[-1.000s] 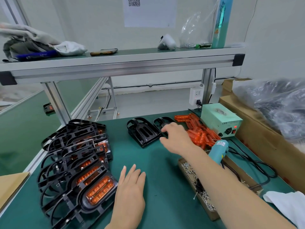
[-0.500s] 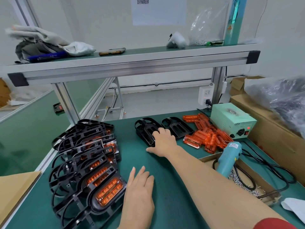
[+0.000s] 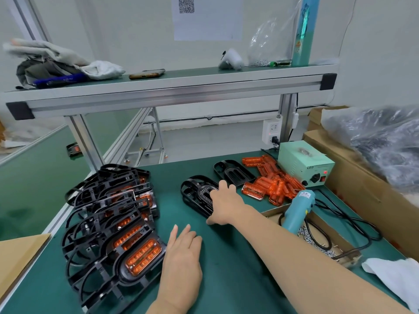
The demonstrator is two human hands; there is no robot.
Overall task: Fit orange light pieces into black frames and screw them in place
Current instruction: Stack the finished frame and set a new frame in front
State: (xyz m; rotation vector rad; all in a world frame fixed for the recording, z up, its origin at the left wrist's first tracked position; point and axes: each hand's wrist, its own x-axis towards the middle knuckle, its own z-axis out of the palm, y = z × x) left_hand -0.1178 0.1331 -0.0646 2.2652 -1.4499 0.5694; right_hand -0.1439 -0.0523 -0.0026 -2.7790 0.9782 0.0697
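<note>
A small stack of empty black frames (image 3: 195, 193) lies mid-table. My right hand (image 3: 224, 205) lies over its near right part, fingers curled onto the top frame and thumb at its near edge. Another empty black frame (image 3: 233, 173) lies behind it. A pile of orange light pieces (image 3: 272, 186) sits to the right of both. My left hand (image 3: 181, 257) rests flat on the green mat, fingers straight, holding nothing. Beside it on the left lies an overlapping row of black frames fitted with orange lights (image 3: 113, 223).
A teal electric screwdriver (image 3: 297, 211) leans on a cardboard tray of screws (image 3: 322, 243), its cable looping right. Behind stand a green power box (image 3: 303, 166) and a large cardboard box (image 3: 362, 189). A white cloth (image 3: 394, 277) lies near right. An aluminium shelf (image 3: 170, 89) spans overhead.
My right hand has moved left and nearer, from the far black frame by the orange pile onto the nearer frame stack. The left hand stays flat on the mat.
</note>
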